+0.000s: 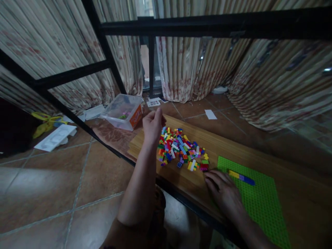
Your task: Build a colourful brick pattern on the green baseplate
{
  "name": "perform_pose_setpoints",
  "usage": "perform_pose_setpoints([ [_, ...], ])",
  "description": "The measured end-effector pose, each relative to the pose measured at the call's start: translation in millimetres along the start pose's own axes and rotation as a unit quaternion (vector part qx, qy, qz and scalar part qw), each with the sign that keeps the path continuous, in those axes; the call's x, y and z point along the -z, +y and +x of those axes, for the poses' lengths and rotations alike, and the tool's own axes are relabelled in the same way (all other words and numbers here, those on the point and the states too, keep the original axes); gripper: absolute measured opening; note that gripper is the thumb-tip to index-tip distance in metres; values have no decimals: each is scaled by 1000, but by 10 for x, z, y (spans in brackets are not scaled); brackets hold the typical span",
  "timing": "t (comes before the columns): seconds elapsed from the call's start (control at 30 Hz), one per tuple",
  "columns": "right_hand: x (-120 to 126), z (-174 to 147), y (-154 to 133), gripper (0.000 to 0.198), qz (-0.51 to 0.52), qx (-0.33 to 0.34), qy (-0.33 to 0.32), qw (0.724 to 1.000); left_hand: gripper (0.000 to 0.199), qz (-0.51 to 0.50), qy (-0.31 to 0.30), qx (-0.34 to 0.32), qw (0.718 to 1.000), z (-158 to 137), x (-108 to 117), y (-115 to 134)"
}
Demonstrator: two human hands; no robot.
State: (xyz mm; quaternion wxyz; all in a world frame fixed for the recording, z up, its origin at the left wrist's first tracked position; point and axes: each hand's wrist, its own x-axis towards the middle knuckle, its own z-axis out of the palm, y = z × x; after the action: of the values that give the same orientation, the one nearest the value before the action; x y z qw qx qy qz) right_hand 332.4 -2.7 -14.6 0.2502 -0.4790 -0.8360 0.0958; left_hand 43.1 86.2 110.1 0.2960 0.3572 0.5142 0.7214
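Note:
My left hand (153,125) is raised over the left part of the wooden board, its fingers curled closed and the thumb on top. What it may hold is hidden. Just beyond it lies a loose heap of small toy building bricks (178,147) in many colours. My right hand (225,189) rests low on the board between the heap and the green baseplate (261,204). Its fingers are loosely bent, with thumb and fingers apart, and the fingertips are beside a dark red brick (204,167). On the baseplate sits a row of yellow, purple and blue bricks (241,177).
A clear plastic box (123,110) with an orange label and a few bricks inside stands past the board's left end. Black metal bars (207,27) cross overhead. A white tray (55,137) and a paper (210,114) lie on the tiled floor.

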Motion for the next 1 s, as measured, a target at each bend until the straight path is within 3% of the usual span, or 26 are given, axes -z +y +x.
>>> perform_pose_setpoints([
  [0.1, 18, 86, -105, 27, -9, -18, 7, 1000, 38, -10, -5, 11, 1000, 10, 59, 1],
  [0.27, -39, 317, -528, 25, -8, -81, 87, 993, 37, -26, -7, 7, 1000, 44, 146, -5],
  [0.4, -257, 597, -956, 21, 54, -43, 66, 995, 37, -37, -5, 2, 999, 63, 197, 2],
  [0.53, -475, 830, -1220, 19, 53, -25, 68, 996, 37, -39, 10, 2, 999, 82, 253, 26],
  [0.77, -676, 1106, -1409, 25, -7, 32, 12, 999, 36, -41, 19, 10, 999, 99, 316, 45],
  [1.0, -769, 1154, -1282, 20, -11, 50, 13, 999, 34, -74, 13, 3, 997, 106, 344, 26],
])
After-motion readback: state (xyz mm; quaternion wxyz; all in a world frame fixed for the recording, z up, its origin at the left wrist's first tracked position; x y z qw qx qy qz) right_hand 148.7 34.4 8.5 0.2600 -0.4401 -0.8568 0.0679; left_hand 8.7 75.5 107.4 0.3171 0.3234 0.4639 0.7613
